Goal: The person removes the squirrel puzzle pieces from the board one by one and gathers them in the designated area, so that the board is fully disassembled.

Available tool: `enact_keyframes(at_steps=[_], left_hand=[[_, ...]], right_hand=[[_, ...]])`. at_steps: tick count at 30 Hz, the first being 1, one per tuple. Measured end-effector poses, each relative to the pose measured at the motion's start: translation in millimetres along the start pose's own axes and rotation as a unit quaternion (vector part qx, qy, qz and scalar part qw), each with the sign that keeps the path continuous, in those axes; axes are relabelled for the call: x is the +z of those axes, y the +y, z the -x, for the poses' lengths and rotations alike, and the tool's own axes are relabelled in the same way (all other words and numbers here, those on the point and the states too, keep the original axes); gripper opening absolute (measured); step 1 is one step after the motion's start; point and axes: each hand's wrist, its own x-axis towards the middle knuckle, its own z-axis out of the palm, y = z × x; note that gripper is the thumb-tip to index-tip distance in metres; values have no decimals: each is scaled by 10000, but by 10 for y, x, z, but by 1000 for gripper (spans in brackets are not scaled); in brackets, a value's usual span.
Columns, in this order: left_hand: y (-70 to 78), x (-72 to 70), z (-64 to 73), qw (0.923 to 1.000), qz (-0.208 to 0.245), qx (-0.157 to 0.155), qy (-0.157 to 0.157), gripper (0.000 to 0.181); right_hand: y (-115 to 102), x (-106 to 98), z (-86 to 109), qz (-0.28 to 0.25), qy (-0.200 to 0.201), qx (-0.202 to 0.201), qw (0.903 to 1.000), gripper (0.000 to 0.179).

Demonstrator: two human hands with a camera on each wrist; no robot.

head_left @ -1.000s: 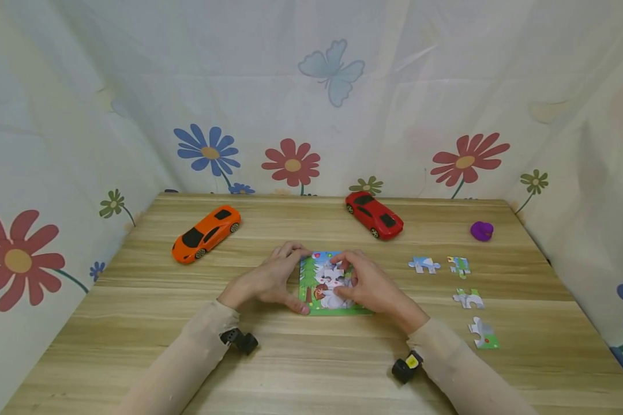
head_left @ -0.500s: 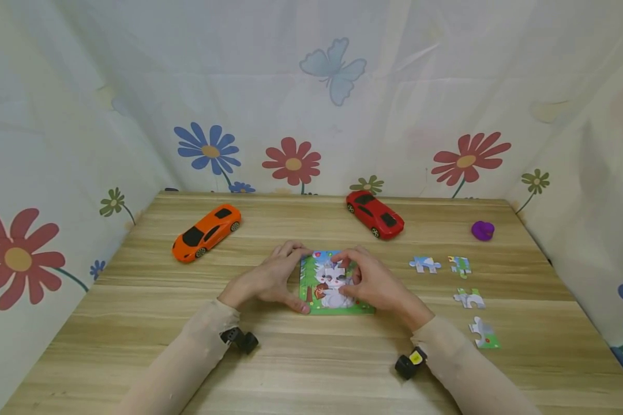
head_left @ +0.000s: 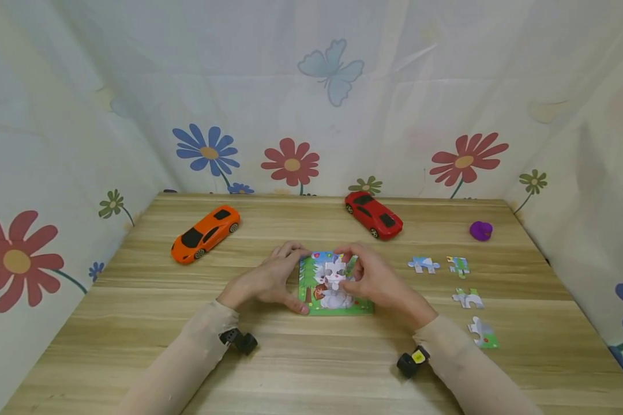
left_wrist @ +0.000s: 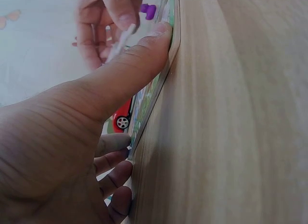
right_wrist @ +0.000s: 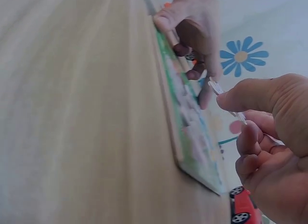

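A jigsaw puzzle board (head_left: 324,310) with a white animal on green and blue lies before me. My left hand (head_left: 274,276) spans its left side and holds it, thumb at the near corner and fingers at the far one. My right hand (head_left: 381,282) pinches a white puzzle piece (head_left: 335,268) between thumb and fingers over the board. In the right wrist view that piece (right_wrist: 215,86) is tilted and clear of the board (right_wrist: 174,116). The left wrist view shows the left thumb (left_wrist: 139,56) along the board's edge. The right hand hides the board's right part.
Several loose puzzle pieces lie to the right, among them a blue one (head_left: 423,264) and a grey-green one (head_left: 483,332). An orange toy car (head_left: 206,234) stands at the back left, a red toy car (head_left: 374,215) behind the board, and a small purple toy (head_left: 480,230) at the back right.
The right hand has shifted slightly right, and the piece it pinches now shows more plainly over the board. The left hand has stayed in place.
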Motion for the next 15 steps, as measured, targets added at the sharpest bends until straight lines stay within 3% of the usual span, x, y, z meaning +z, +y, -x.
enact_keyframes(at_steps=[15], left_hand=[[-6, 12, 2, 10000, -69, -43, 3, 132]], right_hand=[[-144, -604, 135, 236, 502, -10, 9985, 57]])
